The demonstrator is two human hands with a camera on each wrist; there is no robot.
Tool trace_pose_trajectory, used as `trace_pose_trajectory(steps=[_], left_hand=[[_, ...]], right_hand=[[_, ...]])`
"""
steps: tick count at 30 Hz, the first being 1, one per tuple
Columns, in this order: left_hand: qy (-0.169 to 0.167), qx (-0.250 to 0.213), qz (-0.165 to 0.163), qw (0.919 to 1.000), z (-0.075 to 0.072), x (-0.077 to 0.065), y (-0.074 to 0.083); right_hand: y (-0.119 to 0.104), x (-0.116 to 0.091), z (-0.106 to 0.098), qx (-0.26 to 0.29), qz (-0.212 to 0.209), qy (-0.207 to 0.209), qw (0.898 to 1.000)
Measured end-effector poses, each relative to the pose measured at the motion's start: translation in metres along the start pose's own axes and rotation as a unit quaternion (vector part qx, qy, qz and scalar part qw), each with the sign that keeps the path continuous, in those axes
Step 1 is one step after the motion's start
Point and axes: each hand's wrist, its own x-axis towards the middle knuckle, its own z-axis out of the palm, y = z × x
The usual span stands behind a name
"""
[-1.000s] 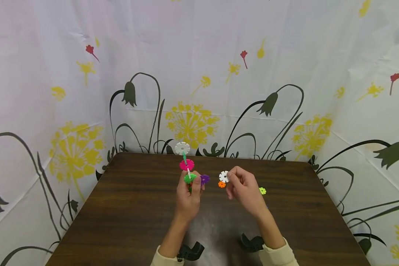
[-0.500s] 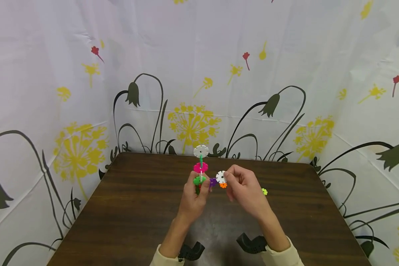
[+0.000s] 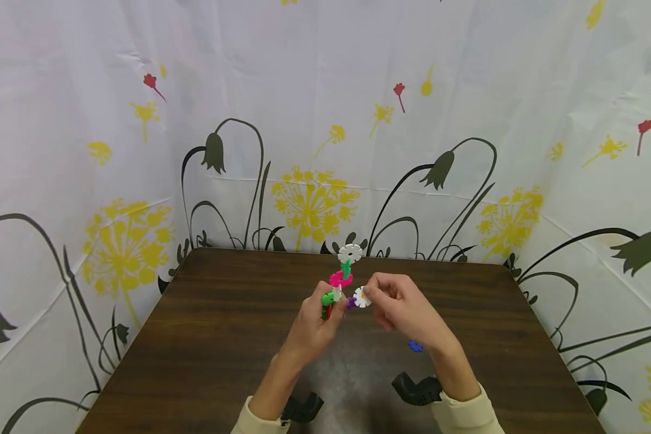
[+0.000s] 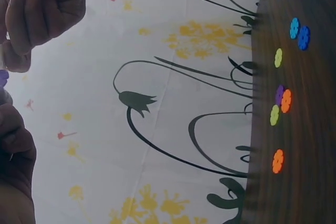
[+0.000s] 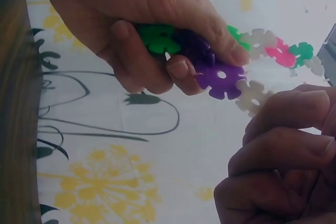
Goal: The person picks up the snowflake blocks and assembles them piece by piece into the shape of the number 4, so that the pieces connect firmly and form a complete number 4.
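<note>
My left hand (image 3: 314, 322) grips a chain of slotted, flower-shaped plastic discs between thumb and fingers. Above the grip rise a green disc (image 3: 327, 299), a pink disc (image 3: 340, 279), a teal disc (image 3: 346, 269) and, at the top, a white disc (image 3: 349, 254). A purple disc (image 5: 223, 80) sticks out from under the left thumb in the right wrist view. My right hand (image 3: 407, 307) pinches another white disc (image 5: 254, 98), whose edge meets the purple disc's edge. Whether their slots interlock, I cannot tell. Fingers hide part of the chain.
Loose discs lie on the dark wooden table (image 3: 206, 337): a blue disc (image 3: 415, 346) near the right forearm and, in the left wrist view, an orange disc (image 4: 277, 161), a yellow disc (image 4: 278, 57) and several others. A patterned curtain (image 3: 325, 120) stands behind the table.
The left hand has moved right with the chain, which now turns and leans right. The right hand's white disc has come from apart to touching the purple disc.
</note>
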Motion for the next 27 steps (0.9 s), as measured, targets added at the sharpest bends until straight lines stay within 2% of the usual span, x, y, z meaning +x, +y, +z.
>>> trace_pose_trajectory(steps=[12, 14, 16, 18, 21, 24, 27], left_hand=[[0.003, 0.031, -0.009, 0.9995, -0.013, -0.002, -0.001], [0.016, 0.018, -0.024, 0.9994, -0.015, -0.001, 0.000], [0.036, -0.014, -0.044, 0.9983, -0.017, 0.001, 0.001], [0.056, -0.060, -0.065, 0.9945, -0.020, 0.002, 0.002], [0.095, -0.106, -0.094, 0.9853, -0.026, 0.003, 0.001], [0.123, -0.113, -0.114, 0.9794, -0.034, 0.004, 0.000], [0.131, -0.124, -0.132, 0.9747, -0.040, 0.004, 0.000]], right_hand=[[0.003, 0.014, 0.003, -0.007, -0.003, -0.041, 0.999], [0.008, 0.016, 0.002, 0.004, -0.006, -0.044, 0.999], [0.017, 0.018, -0.001, 0.020, 0.002, -0.036, 0.999], [0.033, 0.020, -0.003, 0.031, 0.018, -0.015, 0.999], [0.073, 0.030, -0.003, 0.016, 0.058, 0.029, 0.998], [0.129, 0.043, 0.000, -0.057, 0.114, 0.067, 0.990], [0.181, 0.050, 0.003, -0.147, 0.170, 0.088, 0.970]])
